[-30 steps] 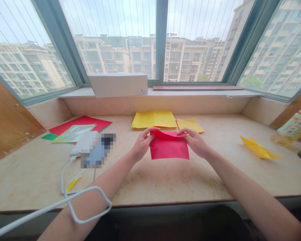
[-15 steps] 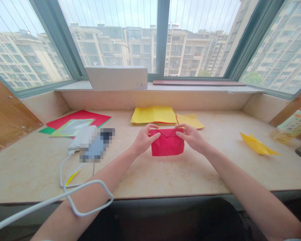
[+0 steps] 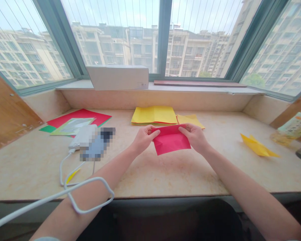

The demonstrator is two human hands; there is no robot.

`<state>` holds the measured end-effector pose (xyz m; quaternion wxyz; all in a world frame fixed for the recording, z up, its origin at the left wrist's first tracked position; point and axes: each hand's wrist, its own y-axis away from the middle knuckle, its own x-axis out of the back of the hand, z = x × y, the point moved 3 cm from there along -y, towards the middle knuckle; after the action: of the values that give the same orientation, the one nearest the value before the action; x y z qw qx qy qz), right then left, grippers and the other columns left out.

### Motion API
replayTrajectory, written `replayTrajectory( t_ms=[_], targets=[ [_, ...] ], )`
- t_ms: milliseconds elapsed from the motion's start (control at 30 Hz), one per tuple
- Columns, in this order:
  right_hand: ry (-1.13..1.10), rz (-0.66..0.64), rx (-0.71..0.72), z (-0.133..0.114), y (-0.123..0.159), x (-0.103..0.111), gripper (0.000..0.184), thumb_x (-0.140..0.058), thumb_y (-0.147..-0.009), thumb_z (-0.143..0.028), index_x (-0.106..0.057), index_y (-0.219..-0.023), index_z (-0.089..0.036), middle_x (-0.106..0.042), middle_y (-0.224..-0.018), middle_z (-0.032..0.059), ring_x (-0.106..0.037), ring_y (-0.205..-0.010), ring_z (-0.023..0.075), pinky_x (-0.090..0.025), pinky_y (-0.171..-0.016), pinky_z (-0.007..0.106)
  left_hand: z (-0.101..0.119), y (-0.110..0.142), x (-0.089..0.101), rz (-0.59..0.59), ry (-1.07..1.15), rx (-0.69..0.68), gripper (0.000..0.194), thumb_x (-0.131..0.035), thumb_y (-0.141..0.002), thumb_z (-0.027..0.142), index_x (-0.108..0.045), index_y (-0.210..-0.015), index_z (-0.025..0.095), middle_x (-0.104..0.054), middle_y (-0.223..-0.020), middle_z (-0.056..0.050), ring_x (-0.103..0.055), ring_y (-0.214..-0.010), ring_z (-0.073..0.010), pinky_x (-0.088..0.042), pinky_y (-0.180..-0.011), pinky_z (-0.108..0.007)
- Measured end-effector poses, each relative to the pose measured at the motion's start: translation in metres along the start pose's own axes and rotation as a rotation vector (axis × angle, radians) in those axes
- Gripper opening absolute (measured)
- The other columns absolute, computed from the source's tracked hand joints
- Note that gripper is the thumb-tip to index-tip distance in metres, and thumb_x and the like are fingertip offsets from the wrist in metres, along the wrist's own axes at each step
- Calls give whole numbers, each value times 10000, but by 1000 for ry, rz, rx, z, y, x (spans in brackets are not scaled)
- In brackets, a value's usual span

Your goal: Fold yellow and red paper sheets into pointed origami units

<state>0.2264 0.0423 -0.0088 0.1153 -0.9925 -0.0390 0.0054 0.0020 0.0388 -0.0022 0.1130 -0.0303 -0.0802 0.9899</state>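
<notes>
A folded sheet of red paper (image 3: 172, 142) is held up above the tabletop, its lower edge slanting up to the right. My left hand (image 3: 145, 138) pinches its upper left corner, thumb in front and fingers behind. At the upper right corner my right hand (image 3: 193, 134) grips it the same way. The front face looks mostly smooth, with faint creases at the left. Behind the hands lie a stack of yellow paper (image 3: 154, 115) and a loose orange-yellow sheet (image 3: 190, 120), partly covered by my right hand.
On the left are red sheets (image 3: 100, 116), a clear packet (image 3: 74, 126), a white power bank (image 3: 82, 137) and a blurred-out phone (image 3: 97, 144). A white cable (image 3: 40, 207) crosses my left forearm. A folded yellow paper (image 3: 258, 146) and a bottle (image 3: 294, 125) are at right.
The red paper has been turned, so a plainer face shows instead of the folded flaps. It now tilts, and my right hand has shifted slightly right.
</notes>
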Motion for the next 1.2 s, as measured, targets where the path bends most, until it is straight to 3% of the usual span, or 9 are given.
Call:
replayTrajectory(
  t_ms=[167, 367, 533, 600, 667, 800, 900, 1033, 1200],
  targets=[
    [-57, 93, 10, -3, -2, 8, 490, -730, -766, -469, -525, -1166, -272, -749, -845, 21, -716, -710, 225, -572, -617, 331, 4, 1, 3, -75, 112, -70, 514, -579, -871, 284, -445, -1366, 239, -699, -986, -51, -694, -664, -149, -567, -620, -296],
    [-77, 125, 4, -1, -5, 11, 413, -742, -745, -460, -507, -1021, -264, -727, -790, 5, -684, -626, 195, -538, -558, 295, -6, 5, -3, -223, -158, -250, 582, -649, -832, 218, -488, -1386, 299, -577, -1318, -104, -680, -945, -194, -558, -748, -276],
    [128, 105, 90, 1, -6, 9, 302, -680, -785, -488, -629, -902, -215, -728, -828, 35, -673, -729, 204, -522, -633, 309, -9, 5, -2, -198, -284, -393, 832, -691, -811, 210, -270, -1513, 357, -509, -1413, -122, -634, -1061, -211, -553, -801, -282],
    [228, 101, 159, 0, -5, 8, 270, -651, -813, -459, -682, -867, -196, -737, -877, 54, -671, -823, 215, -518, -719, 323, -2, 7, -2, -224, -379, -455, 764, -694, -822, 247, -337, -1491, 341, -486, -1428, -121, -574, -1166, -244, -549, -855, -320],
    [279, 88, 198, -2, -5, 6, 244, -624, -837, -416, -710, -883, -193, -744, -923, 63, -669, -884, 222, -512, -782, 338, 7, 10, -4, -274, -503, -534, 586, -707, -821, 283, -527, -1379, 296, -503, -1394, -117, -511, -1240, -272, -506, -968, -390],
    [282, 73, 196, -5, -2, 5, 211, -590, -847, -333, -735, -909, -193, -749, -947, 66, -673, -894, 225, -511, -798, 349, 18, 14, -6, -284, -598, -616, 295, -653, -872, 306, -706, -1154, 240, -565, -1266, -120, -530, -1188, -266, -440, -1050, -453],
    [225, 35, 165, -6, -1, 7, 223, -563, -835, -270, -749, -934, -196, -749, -967, 65, -674, -907, 228, -508, -811, 359, 15, 11, -4, -228, -557, -603, 257, -581, -924, 329, -715, -1117, 225, -600, -1175, -120, -567, -1106, -248, -505, -966, -450],
    [95, -143, 170, -6, 2, 6, 338, -480, -809, -178, -750, -1008, -215, -736, -1027, 59, -667, -967, 234, -504, -844, 378, 6, 3, 0, -156, -380, -513, 339, -455, -984, 385, -708, -1089, 185, -590, -1087, -111, -641, -913, -180, -592, -752, -332],
    [132, -326, 228, -12, 8, -4, 404, -560, -824, -193, -679, -1197, -293, -656, -1202, 60, -660, -973, 224, -523, -836, 396, 0, -1, 2, -84, -282, -435, 377, -434, -988, 415, -681, -1135, 170, -550, -1132, -112, -668, -864, -159, -609, -711, -303]
  ],
)
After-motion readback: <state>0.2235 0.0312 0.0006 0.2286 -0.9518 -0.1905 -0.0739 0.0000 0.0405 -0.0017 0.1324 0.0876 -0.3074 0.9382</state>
